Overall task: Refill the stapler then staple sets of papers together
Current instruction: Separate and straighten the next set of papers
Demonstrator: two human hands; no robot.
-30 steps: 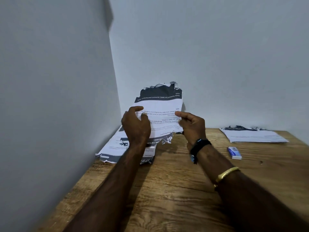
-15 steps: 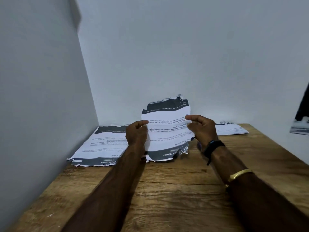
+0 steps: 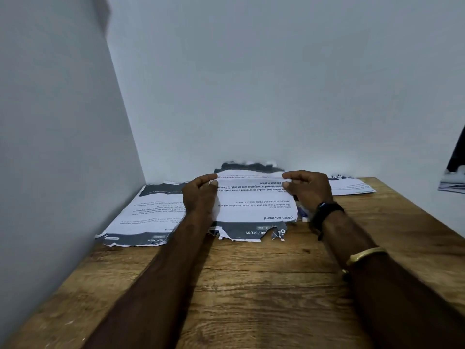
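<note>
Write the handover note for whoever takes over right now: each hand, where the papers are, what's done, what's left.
Left hand pinches the left edge of the held papers, headed "Clean Keyboard"; right hand pinches the right edge. Their torn near edge sits low at the wooden table.
The left stack lies flat by the wall; the far-right sheets lie flat too. A small blue-and-white item peeks beside the right wrist; unclear what.
Stapler not in view, so the refill cannot be confirmed. No staple visible in the held papers.
Left: find the stapler, staple each set.

Dim, soft shadows, wide-angle warp, slight blur
</note>
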